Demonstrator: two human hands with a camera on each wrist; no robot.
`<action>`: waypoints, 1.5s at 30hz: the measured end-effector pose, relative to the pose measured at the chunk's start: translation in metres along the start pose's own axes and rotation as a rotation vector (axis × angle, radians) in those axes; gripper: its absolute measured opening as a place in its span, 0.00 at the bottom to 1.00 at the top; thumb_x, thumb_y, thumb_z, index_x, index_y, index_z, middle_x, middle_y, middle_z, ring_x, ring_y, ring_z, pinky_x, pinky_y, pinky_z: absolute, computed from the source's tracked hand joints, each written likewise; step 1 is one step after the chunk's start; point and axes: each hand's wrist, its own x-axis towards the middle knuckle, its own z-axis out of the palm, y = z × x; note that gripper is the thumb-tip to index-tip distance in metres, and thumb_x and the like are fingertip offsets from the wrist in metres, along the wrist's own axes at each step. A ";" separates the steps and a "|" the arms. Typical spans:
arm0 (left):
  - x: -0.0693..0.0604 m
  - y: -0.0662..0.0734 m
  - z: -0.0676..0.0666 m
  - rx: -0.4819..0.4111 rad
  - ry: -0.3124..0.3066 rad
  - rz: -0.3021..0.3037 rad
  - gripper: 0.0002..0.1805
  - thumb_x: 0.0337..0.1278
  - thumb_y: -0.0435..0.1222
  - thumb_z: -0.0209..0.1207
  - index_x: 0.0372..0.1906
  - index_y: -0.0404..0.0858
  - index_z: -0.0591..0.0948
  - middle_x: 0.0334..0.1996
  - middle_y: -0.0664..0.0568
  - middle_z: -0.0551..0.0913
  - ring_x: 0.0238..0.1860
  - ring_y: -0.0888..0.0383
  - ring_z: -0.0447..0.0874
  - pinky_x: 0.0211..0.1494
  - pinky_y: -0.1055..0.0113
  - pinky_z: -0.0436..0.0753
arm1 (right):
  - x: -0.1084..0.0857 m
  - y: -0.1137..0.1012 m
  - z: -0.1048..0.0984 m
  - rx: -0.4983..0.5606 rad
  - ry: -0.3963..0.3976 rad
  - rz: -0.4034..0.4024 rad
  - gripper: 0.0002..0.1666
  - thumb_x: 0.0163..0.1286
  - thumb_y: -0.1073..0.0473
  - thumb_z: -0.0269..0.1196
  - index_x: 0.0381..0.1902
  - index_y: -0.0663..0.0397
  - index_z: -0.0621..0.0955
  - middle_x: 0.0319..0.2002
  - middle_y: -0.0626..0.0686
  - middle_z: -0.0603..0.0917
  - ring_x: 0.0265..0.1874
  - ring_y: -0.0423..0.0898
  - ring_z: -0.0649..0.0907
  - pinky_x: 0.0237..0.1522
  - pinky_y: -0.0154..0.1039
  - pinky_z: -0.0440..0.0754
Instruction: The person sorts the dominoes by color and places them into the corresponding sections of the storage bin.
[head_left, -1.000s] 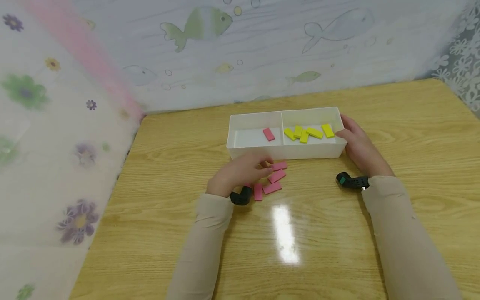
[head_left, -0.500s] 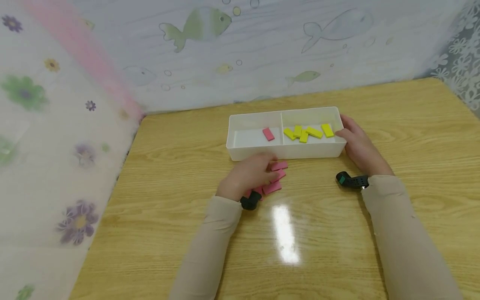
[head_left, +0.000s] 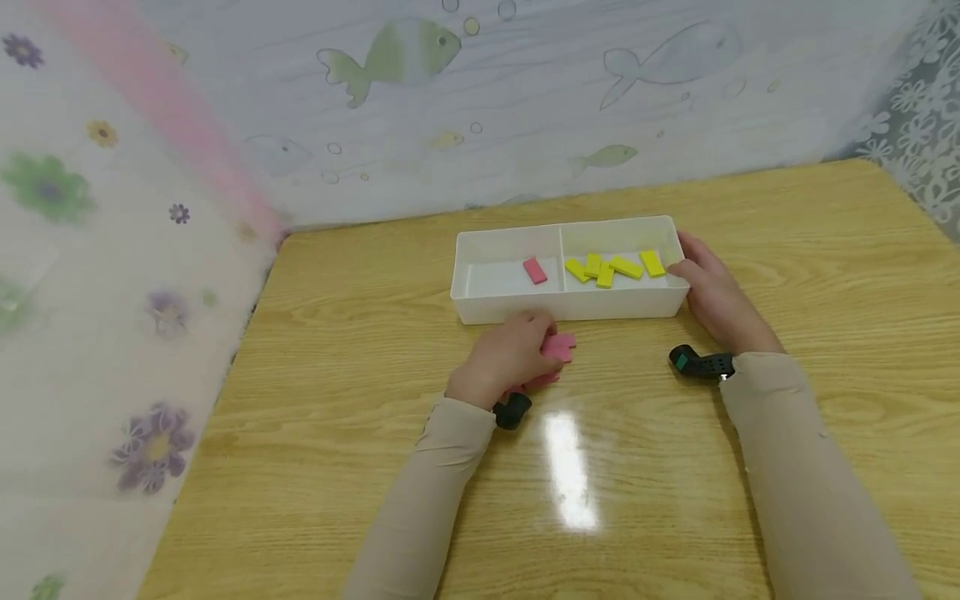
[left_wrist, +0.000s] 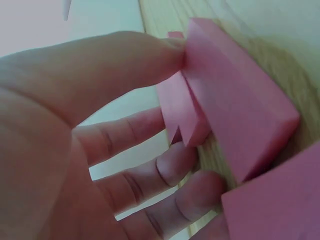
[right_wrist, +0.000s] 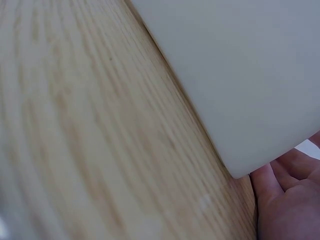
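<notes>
A white two-compartment box (head_left: 510, 310) stands on the table. One pink block (head_left: 535, 270) lies in its left compartment, several yellow blocks (head_left: 626, 267) in the right one. In front of the box, my left hand (head_left: 506, 357) covers part of a group of flat pink blocks (head_left: 558, 347). In the left wrist view, its thumb presses one pink block (left_wrist: 235, 95) while the fingers curl against the far side of others. My right hand (head_left: 716, 296) grips the box's right end, thumb over the rim; in the right wrist view its fingers partly hide behind the box corner (right_wrist: 240, 160).
The wood-grain table (head_left: 315, 467) runs up to a wall with fish drawings (head_left: 390, 54) behind the box. A flowered wall (head_left: 112, 275) borders its left side. Black wrist cameras (head_left: 701, 363) sit on both wrists.
My left hand has moved right over the pink blocks, covering more of them, and the farther ones now lie closer together. The right hand stays on the box.
</notes>
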 end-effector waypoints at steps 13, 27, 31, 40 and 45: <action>-0.002 0.001 -0.002 0.039 0.009 0.019 0.18 0.49 0.47 0.60 0.45 0.47 0.73 0.38 0.59 0.72 0.37 0.63 0.68 0.37 0.71 0.71 | -0.001 -0.001 0.002 0.009 0.001 -0.004 0.34 0.70 0.61 0.42 0.70 0.46 0.44 0.69 0.45 0.40 0.67 0.43 0.43 0.64 0.46 0.43; -0.008 0.001 -0.003 0.074 0.043 0.047 0.22 0.48 0.41 0.59 0.53 0.51 0.73 0.47 0.56 0.71 0.44 0.61 0.67 0.40 0.69 0.72 | -0.001 -0.002 0.000 0.011 -0.002 0.003 0.34 0.70 0.61 0.42 0.70 0.46 0.43 0.69 0.46 0.40 0.67 0.44 0.43 0.64 0.47 0.43; -0.005 0.008 0.002 0.093 0.065 0.013 0.26 0.48 0.53 0.58 0.54 0.49 0.71 0.50 0.53 0.69 0.47 0.59 0.67 0.43 0.65 0.74 | -0.002 -0.004 0.000 0.004 -0.002 0.002 0.34 0.70 0.62 0.41 0.70 0.47 0.42 0.70 0.46 0.39 0.67 0.45 0.43 0.64 0.47 0.43; -0.002 0.016 0.011 0.186 0.161 -0.058 0.14 0.55 0.50 0.52 0.39 0.46 0.69 0.45 0.51 0.71 0.44 0.56 0.70 0.36 0.60 0.76 | -0.001 0.002 -0.002 0.006 0.003 -0.029 0.34 0.70 0.62 0.42 0.70 0.47 0.44 0.69 0.46 0.41 0.67 0.44 0.43 0.65 0.46 0.42; -0.002 0.014 0.004 0.172 0.151 -0.055 0.08 0.53 0.44 0.54 0.35 0.46 0.70 0.41 0.52 0.70 0.42 0.57 0.66 0.33 0.63 0.74 | 0.001 0.001 -0.003 0.000 0.005 -0.035 0.34 0.70 0.62 0.42 0.70 0.48 0.43 0.69 0.46 0.40 0.66 0.43 0.43 0.65 0.46 0.42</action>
